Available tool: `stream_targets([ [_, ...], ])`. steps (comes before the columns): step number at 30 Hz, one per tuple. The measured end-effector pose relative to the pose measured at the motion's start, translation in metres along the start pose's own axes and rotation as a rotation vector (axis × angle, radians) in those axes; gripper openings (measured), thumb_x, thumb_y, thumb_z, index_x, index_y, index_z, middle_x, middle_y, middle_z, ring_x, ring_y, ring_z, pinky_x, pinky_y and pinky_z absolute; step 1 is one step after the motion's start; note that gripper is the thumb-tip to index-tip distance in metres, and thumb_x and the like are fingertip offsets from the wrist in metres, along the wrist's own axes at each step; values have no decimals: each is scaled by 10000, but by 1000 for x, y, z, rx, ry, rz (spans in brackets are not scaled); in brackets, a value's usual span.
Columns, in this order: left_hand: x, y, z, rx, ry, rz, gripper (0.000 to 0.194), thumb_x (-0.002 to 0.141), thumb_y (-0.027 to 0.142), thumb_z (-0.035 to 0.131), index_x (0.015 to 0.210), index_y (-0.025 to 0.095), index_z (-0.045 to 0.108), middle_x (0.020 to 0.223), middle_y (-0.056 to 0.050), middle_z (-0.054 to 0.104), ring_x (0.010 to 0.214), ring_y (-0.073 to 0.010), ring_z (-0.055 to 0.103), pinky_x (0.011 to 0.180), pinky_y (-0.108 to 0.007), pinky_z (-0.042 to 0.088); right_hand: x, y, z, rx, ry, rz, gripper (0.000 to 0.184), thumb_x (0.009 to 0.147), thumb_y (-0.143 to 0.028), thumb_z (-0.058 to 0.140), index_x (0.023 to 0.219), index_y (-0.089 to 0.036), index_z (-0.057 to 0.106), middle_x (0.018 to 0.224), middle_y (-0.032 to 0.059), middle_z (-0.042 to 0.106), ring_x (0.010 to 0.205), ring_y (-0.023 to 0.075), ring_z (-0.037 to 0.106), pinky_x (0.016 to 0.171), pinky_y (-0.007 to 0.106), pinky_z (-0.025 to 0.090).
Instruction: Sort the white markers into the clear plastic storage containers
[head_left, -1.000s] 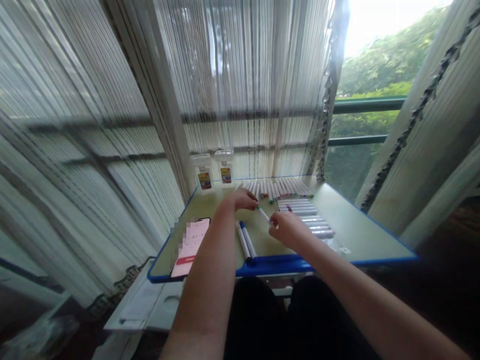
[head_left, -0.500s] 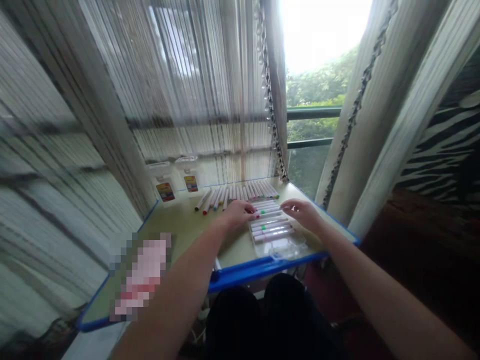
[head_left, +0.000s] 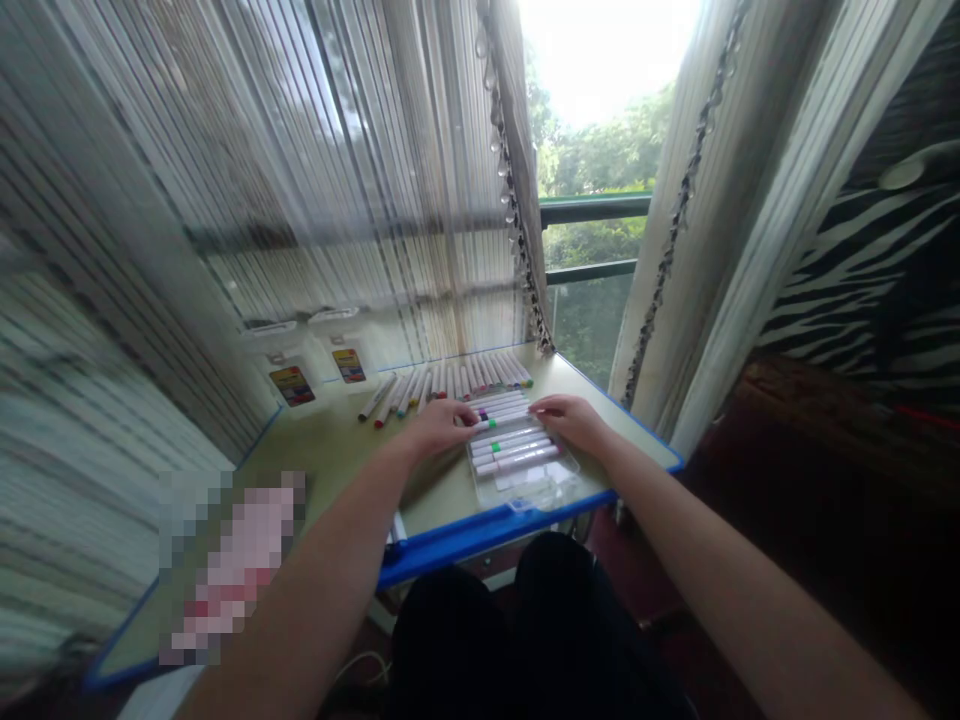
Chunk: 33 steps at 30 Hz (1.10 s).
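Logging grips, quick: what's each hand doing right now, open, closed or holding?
Left hand: closed on the left end of a slim white marker with green band.
Right hand: near the marker's right end; whether gripping cannot be told.

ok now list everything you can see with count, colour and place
table: 1, pale green, blue edge, centre
tray: 1, clear, between the hands
tray markers: several, white, in the tray
row markers: many, white with coloured ends, behind the tray
pale item: 1, whitish, near edge, mostly hidden
boxes: 2, clear with labels, table's back left
blurred item: 1, pinkish, table's left
curtains: several, pale, back and sides
rails: 2, green, at the window
trees: uncounted, green, outside
zebra-striped thing: 1, black and white, far right
legs: 2, dark clothing, bottom
left hand: 1, bare, at the tray markers' left ends
right hand: 1, bare, at their right ends
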<state>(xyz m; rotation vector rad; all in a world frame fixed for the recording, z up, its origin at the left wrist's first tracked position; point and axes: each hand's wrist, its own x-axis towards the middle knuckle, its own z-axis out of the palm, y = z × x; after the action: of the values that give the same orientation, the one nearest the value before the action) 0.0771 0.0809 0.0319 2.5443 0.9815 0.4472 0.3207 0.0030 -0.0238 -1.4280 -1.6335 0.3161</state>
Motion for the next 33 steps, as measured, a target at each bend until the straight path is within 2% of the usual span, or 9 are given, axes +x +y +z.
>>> stream_targets([
  [4,-2,-1,-1,-4,-8,-15,226,673,270,637,843,141,712,765,-17,674,658,-121,554,651,-230,424,-1,2,1,2,17,49,143,736,-188,597,801,-184,724,750,32,710,691,150,645,693,259,512],
  [11,-4,6,-2,31,-10,-33,226,689,238,603,856,156,731,770,-20,679,670,-131,551,653,-242,414,-4,-1,-2,-21,19,-29,144,754,-207,585,783,-191,726,872,54,715,810,160,654,770,267,509],
  [17,-3,7,0,11,-41,14,203,684,143,581,810,163,739,799,-22,697,709,-129,571,702,-237,428,-4,-2,-3,-31,-1,-53,161,746,-214,583,778,-195,739,882,53,717,814,165,662,798,280,511],
  [22,-2,5,1,25,-59,-12,202,681,141,586,805,167,742,804,-26,700,723,-138,582,701,-241,436,-6,-2,-2,-70,-4,-67,176,735,-217,583,779,-182,749,889,63,720,803,162,665,806,265,505],
  [27,-2,5,2,40,-67,14,222,676,132,562,801,165,743,803,-25,695,703,-129,571,678,-233,427,-9,-7,-2,-116,-23,-101,192,763,-240,565,724,-193,747,889,52,722,768,149,660,748,245,505],
  [33,0,3,4,85,-41,24,207,678,200,568,782,167,744,785,-25,673,691,-132,557,661,-238,417,-10,-13,-2,-210,-10,-165,212,781,-243,562,654,-206,728,852,42,720,788,148,636,773,255,480],
])
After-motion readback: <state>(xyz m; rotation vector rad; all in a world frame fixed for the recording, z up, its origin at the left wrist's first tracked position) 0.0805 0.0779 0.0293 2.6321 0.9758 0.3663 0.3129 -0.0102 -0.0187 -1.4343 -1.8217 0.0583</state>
